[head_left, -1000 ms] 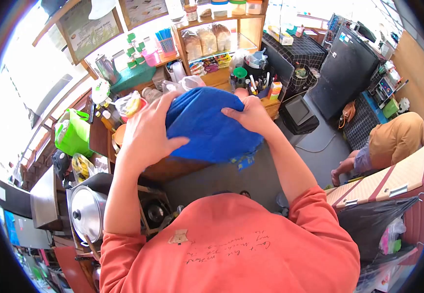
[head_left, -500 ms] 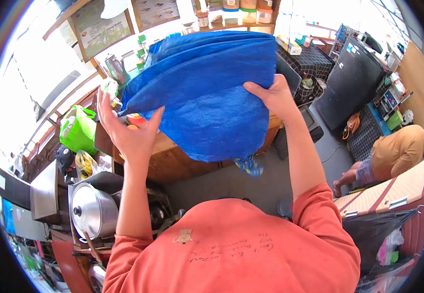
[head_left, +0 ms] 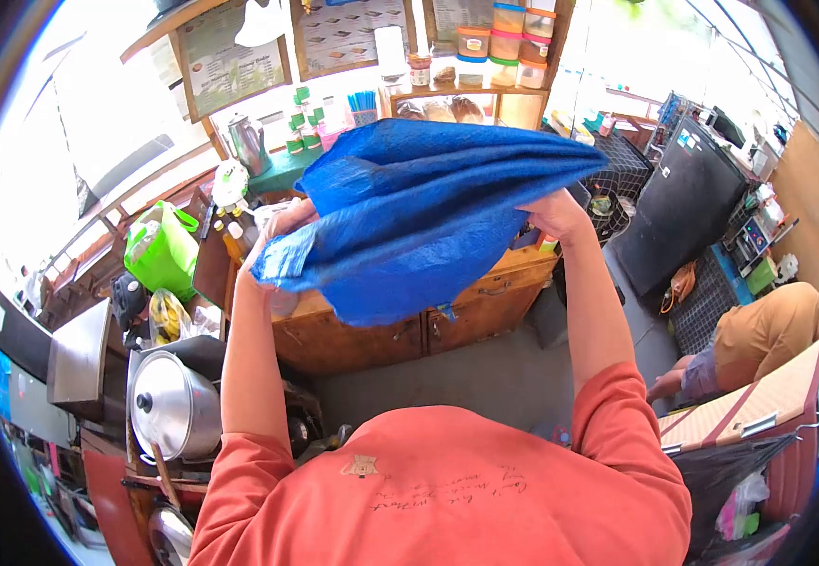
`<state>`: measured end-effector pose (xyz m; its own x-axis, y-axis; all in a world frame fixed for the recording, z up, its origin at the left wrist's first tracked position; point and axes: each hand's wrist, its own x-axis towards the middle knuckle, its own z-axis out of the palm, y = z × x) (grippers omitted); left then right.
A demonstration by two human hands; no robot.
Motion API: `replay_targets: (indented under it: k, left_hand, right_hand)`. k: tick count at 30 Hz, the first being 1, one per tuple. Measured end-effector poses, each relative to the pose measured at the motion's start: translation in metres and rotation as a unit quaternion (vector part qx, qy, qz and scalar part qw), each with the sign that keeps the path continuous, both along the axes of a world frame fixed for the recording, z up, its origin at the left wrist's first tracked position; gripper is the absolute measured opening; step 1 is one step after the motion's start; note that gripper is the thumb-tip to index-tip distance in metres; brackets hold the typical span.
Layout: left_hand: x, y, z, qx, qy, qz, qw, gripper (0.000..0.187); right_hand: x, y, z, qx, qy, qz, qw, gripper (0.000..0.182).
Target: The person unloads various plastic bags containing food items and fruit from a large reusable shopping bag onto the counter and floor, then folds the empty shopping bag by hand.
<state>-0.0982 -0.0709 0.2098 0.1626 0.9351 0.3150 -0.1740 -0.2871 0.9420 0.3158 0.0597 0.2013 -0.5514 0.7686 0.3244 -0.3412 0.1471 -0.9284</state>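
A sheet of blue, crinkled, tarp-like fabric hangs between my hands in loose folds, above the wooden cabinet. My left hand is closed at its left side, fingers partly hidden by the folds. Below that hand a shinier corner of the fabric flops down. At the right end my right hand grips the lower edge; its fingertips are covered by the material. The fabric's lower part droops in front of the cabinet doors.
Below the fabric stands a wooden cabinet. To the left are a green bag, bottles and a lidded metal pot. A black fridge stands right, near a seated person. Stacked containers line the back shelf.
The blue fabric has come down and its folds have swung over to the right. My left hand, spread before, has closed at the fabric's left side. The view has tilted slightly up.
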Motion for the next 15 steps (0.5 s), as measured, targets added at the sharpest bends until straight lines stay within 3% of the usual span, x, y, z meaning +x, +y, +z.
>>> replay_targets:
  k: [1, 4, 6, 9, 11, 12, 14, 15]
  left_hand:
    - [-0.014, 0.008, -0.020, 0.055, 0.047, 0.050, 0.996, 0.030]
    - [-0.003, 0.004, -0.012, 0.189, 0.187, 0.087, 0.960, 0.025]
    - [0.001, 0.007, -0.019, 0.027, 0.045, 0.084, 0.995, 0.030]
    - [0.013, 0.011, -0.035, -0.002, 0.009, 0.123, 0.992, 0.041]
    - [0.018, 0.010, -0.052, -0.028, -0.008, 0.143, 0.989, 0.054]
    - [0.021, 0.003, -0.058, -0.091, -0.053, 0.118, 0.987, 0.058]
    - [0.015, 0.005, -0.076, -0.049, -0.045, 0.050, 0.997, 0.064]
    - [0.016, 0.003, -0.079, -0.044, -0.001, 0.048, 0.998, 0.054]
  right_hand:
    - [-0.005, -0.010, 0.009, -0.001, -0.008, -0.020, 1.000, 0.041]
    - [-0.010, -0.011, 0.014, 0.068, -0.048, -0.105, 0.991, 0.038]
    - [-0.010, -0.013, 0.012, 0.068, -0.044, -0.107, 0.991, 0.033]
    - [-0.007, -0.006, -0.012, 0.018, -0.032, -0.104, 0.994, 0.028]
    - [-0.007, -0.007, -0.030, 0.020, -0.055, -0.160, 0.985, 0.026]
    - [-0.005, -0.009, -0.038, 0.018, -0.056, -0.159, 0.985, 0.026]
    - [0.001, -0.020, -0.054, 0.034, -0.091, -0.169, 0.981, 0.025]
    - [0.005, -0.029, -0.056, 0.044, -0.099, -0.168, 0.980, 0.021]
